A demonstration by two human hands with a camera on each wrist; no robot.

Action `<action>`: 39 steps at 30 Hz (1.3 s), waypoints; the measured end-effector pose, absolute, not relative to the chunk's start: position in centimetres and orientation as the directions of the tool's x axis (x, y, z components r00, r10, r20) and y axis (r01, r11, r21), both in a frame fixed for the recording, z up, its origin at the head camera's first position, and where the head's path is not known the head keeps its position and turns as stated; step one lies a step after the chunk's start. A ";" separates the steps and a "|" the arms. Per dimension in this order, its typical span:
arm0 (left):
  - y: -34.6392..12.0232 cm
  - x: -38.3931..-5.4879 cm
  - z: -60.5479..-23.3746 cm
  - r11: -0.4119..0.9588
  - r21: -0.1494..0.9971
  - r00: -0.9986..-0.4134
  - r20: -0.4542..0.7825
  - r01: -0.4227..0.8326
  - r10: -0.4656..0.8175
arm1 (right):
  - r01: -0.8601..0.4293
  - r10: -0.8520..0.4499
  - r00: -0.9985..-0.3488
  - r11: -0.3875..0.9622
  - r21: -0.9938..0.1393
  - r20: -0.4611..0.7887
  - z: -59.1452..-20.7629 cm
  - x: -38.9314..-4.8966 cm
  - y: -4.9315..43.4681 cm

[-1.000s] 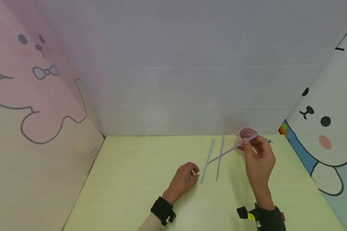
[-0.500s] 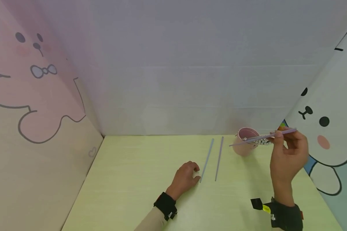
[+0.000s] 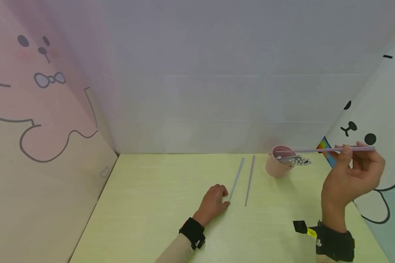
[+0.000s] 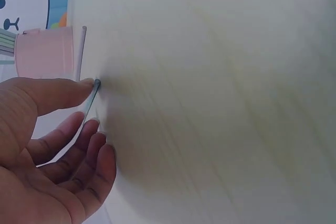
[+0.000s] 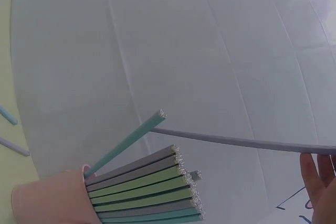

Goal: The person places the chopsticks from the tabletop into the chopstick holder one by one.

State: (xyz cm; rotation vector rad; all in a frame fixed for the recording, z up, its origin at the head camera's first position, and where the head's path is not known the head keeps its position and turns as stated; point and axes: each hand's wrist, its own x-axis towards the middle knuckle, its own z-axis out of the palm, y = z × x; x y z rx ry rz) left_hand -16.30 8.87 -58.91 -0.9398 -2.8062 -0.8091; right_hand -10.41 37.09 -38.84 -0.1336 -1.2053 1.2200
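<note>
My right hand point(image 3: 352, 179) is raised at the right and pinches a thin purple straw-like stick point(image 3: 322, 149) near one end. The stick points left, nearly level, and its far end overlaps the mouth of a pink bucket point(image 3: 276, 168) in the head view. In the right wrist view the held stick point(image 5: 236, 141) passes behind a teal stick point(image 5: 126, 142) that leans out of the bucket. My left hand point(image 3: 212, 202) rests on the table, fingers loosely bent, thumb tip right at the near end of a light blue stick point(image 3: 236, 179). Beside that lies a purple stick point(image 3: 250, 180).
Several green, teal and grey-purple sticks point(image 5: 142, 184) fan out of the bucket toward the right. The bucket stands near the back edge of the pale yellow table point(image 3: 145, 204). A plain wall point(image 3: 197, 109) rises behind, with cartoon-printed panels at both sides.
My right hand has moved right with the purple stick, which has swung from slanting over the table to nearly level by the bucket. My left hand has shifted slightly right, to the blue stick's end.
</note>
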 end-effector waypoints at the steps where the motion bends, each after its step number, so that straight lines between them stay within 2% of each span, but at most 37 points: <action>1: 8.9 -16.4 -58.9 0.682 0.458 -0.816 0.219 0.571 0.536 | -0.619 0.754 -0.144 0.436 -0.653 0.640 -39.0 -10.5 37.1; 7: 9.2 -16.7 -58.6 0.699 0.441 -0.820 0.197 0.563 0.537 | -0.490 0.698 -0.171 0.552 -0.675 0.695 -40.5 -11.3 37.0; 15: 9.1 -16.4 -57.8 0.745 0.446 -0.863 0.160 0.497 0.480 | -0.476 0.620 -0.205 0.612 -0.631 0.757 -41.0 -11.6 36.0; 23: 8.6 -16.2 -57.1 0.753 0.452 -0.876 0.188 0.479 0.445 | -0.378 0.557 -0.254 0.696 -0.611 0.791 -41.4 -11.9 35.2; 31: 7.9 -15.8 -56.7 0.745 0.439 -0.864 0.215 0.503 0.456 | -0.353 0.555 -0.275 0.702 -0.619 0.785 -43.1 -12.4 36.1; 39: 6.5 -15.4 -56.2 0.719 0.545 -0.893 0.140 0.430 0.428 | -0.379 0.570 -0.283 0.673 -0.636 0.772 -43.5 -11.7 35.3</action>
